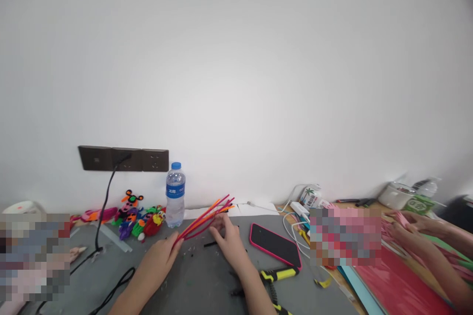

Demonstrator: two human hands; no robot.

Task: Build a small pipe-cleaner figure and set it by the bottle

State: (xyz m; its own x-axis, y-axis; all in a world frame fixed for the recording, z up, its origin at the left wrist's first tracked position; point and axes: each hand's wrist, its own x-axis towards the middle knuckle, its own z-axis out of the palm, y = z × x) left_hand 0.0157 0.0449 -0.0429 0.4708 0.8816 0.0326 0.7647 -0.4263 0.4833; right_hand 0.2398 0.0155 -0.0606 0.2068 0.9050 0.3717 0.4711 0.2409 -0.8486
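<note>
My left hand (165, 256) is closed around the lower ends of a bundle of pipe cleaners (201, 224) in red, pink and orange. The bundle slants up to the right above the grey mat (199, 285). My right hand (226, 234) is beside the upper part of the bundle, its fingers curled near the orange stems; whether it pinches one is too small to tell. Beneath it a short black piece (210, 244) lies on the mat. Behind my left hand a water bottle (175, 202) stands upright.
Colourful fuzzy figures (138, 221) sit left of the bottle. A pink-edged phone (275, 246) and yellow-black pliers (279, 273) lie at right. A black cable (107, 202) hangs from the wall socket (96, 158). Another person's hands (410, 229) work over a red sheet (399, 280).
</note>
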